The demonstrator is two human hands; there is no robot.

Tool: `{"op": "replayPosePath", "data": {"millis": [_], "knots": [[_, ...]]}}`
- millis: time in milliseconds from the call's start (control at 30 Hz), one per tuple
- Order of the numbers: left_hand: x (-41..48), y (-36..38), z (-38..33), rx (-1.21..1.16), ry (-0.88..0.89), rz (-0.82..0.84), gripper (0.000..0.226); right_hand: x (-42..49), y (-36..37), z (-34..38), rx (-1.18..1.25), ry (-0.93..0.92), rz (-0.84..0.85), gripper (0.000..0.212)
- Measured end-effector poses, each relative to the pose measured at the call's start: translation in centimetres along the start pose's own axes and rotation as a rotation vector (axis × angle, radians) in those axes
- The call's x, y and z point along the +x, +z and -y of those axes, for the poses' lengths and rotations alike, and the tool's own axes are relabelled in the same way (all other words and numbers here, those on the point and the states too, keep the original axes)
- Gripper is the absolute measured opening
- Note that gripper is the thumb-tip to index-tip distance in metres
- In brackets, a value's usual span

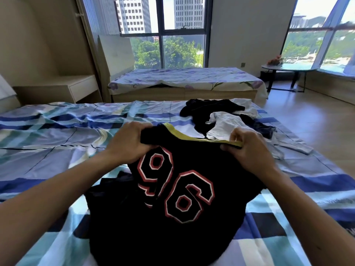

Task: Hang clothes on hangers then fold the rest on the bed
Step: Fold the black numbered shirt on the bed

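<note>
Centre frame: black fabric jersey with a red-and-white 96 (172, 217), spread on the blue-and-white checked bed sheet (48, 141) and gripped along its top edge, left hand (130, 143) curled round a bunched black corner, right hand (247, 148) pinching the yellow trim. Just beyond, right of centre, a loose pile of black and white clothes (221, 120) reaching toward the bed's right edge. Open sheet across the left of the frame, bare wooden floor (307, 121) at right, floral-sheeted second bed (182, 77) across the upper centre.
</note>
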State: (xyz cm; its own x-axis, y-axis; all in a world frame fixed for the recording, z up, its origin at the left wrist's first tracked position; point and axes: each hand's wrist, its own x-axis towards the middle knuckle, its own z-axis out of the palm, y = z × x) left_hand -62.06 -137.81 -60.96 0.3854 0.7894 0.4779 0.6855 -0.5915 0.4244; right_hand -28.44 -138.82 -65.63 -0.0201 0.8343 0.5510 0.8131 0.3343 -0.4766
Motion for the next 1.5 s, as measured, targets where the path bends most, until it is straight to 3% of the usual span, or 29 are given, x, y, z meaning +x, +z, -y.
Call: {"op": "replayPosePath", "data": {"millis": [100, 200, 267, 367, 467, 533, 600, 700, 733, 800, 867, 933, 1033, 1100, 1133, 1200, 1267, 1367, 1433, 1500], "knots": [[-0.7, -1.1, -1.0, -0.052, 0.034, -0.096, 0.021, -0.1, 0.4, 0.0, 0.121, 0.052, 0.338, 0.023], [-2.0, -1.4, -1.1, -0.007, 0.141, -0.149, 0.014, -0.9, 1.6, -0.2, 0.039, 0.018, 0.632, 0.031], [-3.4, -1.3, -0.7, 0.128, 0.297, -0.101, 0.007, -1.2, 2.3, -0.2, 0.044, -0.061, 0.567, 0.029], [-6.1, -0.8, 0.7, 0.506, 0.539, 0.078, 0.014, -1.2, 2.0, 0.2, 0.061, -0.099, 0.286, 0.029], [-8.8, 0.8, 1.1, 0.429, 0.497, 0.377, 0.026, -1.2, 2.2, 0.8, -0.033, -0.109, 0.046, 0.036], [-9.7, 1.6, -0.2, 0.23, 0.322, 0.528, 0.034, -1.5, 2.6, 1.8, -0.089, -0.114, -0.053, 0.032], [-9.3, 2.6, -1.8, 0.041, 0.179, 0.502, 0.034, -1.8, 3.0, 3.1, -0.149, -0.142, -0.145, 0.023], [-6.9, 4.2, -3.1, -0.045, 0.03, 0.202, 0.02, -2.2, 3.6, 5.6, -0.079, -0.134, -0.185, 0.024], [-5.9, 4.7, -3.4, -0.049, -0.009, 0.157, 0.041, -2.4, 4.0, 6.5, -0.007, -0.104, -0.179, 0.028], [-3.7, 5.6, -3.5, -0.127, -0.003, 0.229, 0.102, -3.0, 4.7, 7.8, 0.156, -0.023, -0.147, 0.029], [-2.0, 6.4, -4.0, -0.221, 0.067, 0.326, 0.126, -3.6, 4.8, 8.7, 0.343, 0.057, -0.08, 0.027], [-0.5, 7.1, -4.5, -0.308, 0.106, 0.334, 0.117, -3.8, 4.3, 9.2, 0.558, 0.124, -0.014, 0.028], [0.6, 7.3, -5.1, -0.342, 0.151, 0.213, 0.052, -3.6, 3.4, 9.4, 0.774, 0.206, 0.015, 0.033], [1.4, 7.1, -4.9, -0.259, 0.133, 0.113, 0.015, -3.3, 3.3, 9.3, 0.714, 0.234, -0.089, 0.036], [1.9, 6.9, -4.6, -0.219, 0.093, 0.061, 0.005, -3.4, 3.3, 9.2, 0.666, 0.253, -0.173, 0.036], [3.2, 6.2, -4.3, -0.17, -0.018, -0.026, 0.01, -3.5, 3.2, 9.3, 0.608, 0.263, -0.276, 0.029], [4.6, 5.3, -4.0, -0.123, -0.121, -0.095, 0.017, -3.6, 3.4, 9.5, 0.582, 0.255, -0.136, 0.033], [6.7, 3.8, -4.4, -0.042, -0.157, -0.191, 0.02, -4.3, 4.0, 10.6, 0.45, 0.362, 0.385, 0.054], [7.9, 2.9, -5.1, 0.037, -0.15, -0.235, 0.026, -4.7, 4.5, 11.3, 0.522, 0.448, 0.618, 0.06], [8.9, 2.2, -5.8, 0.111, -0.135, -0.265, 0.022, -4.6, 5.0, 12.4, 0.721, 0.493, 0.736, 0.065]]}}
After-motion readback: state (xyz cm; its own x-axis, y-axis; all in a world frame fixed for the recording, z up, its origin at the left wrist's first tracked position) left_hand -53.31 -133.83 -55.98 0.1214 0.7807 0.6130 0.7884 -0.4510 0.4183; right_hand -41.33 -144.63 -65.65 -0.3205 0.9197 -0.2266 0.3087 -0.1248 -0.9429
